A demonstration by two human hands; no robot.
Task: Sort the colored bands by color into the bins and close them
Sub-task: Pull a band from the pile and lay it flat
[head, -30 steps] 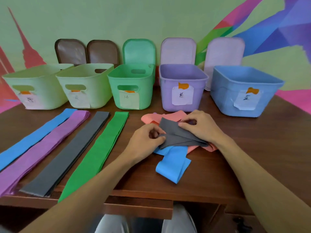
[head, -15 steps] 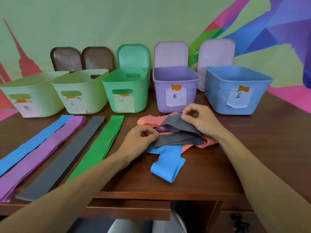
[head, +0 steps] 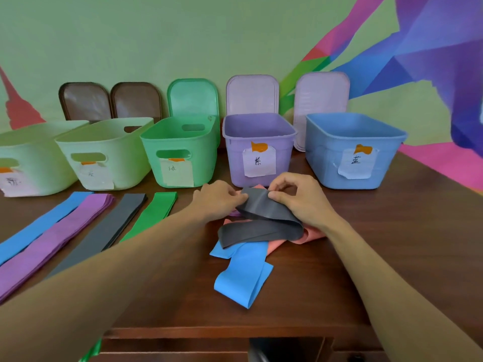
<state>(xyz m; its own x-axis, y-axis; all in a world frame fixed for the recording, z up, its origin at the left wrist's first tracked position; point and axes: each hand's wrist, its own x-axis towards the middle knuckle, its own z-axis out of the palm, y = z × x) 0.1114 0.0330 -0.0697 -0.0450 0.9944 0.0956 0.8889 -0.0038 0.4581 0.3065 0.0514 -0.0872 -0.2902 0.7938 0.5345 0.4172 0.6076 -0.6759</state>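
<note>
We have the grey band (head: 264,220) by its upper edge. The left grip (head: 222,198) and the right grip (head: 298,202) are each curled into a thumb-and-fingertip pinch on it, close together, and neither has hold of anything else. The band lies looped in the middle of the counter (head: 392,244), on top of a salmon band (head: 312,235) and a blue band (head: 243,273), just at six o'clock of the purple bin (head: 258,152). To do this step well, we judge, we should lift the loop clear before drawing our pinches apart, since the sheet looks likely to cling and drag its neighbours. Then we pull it flat and lay it on the grey stack (head: 112,226) at nine o'clock, edges matched. The bands look thin, matte and rubbery, limp enough to fold and twist on themselves. The bins (head: 180,142) are smooth moulded plastic with rounded corners and paper labels; their lids (head: 252,95) lean on the wall (head: 156,35) at twelve o'clock
</note>
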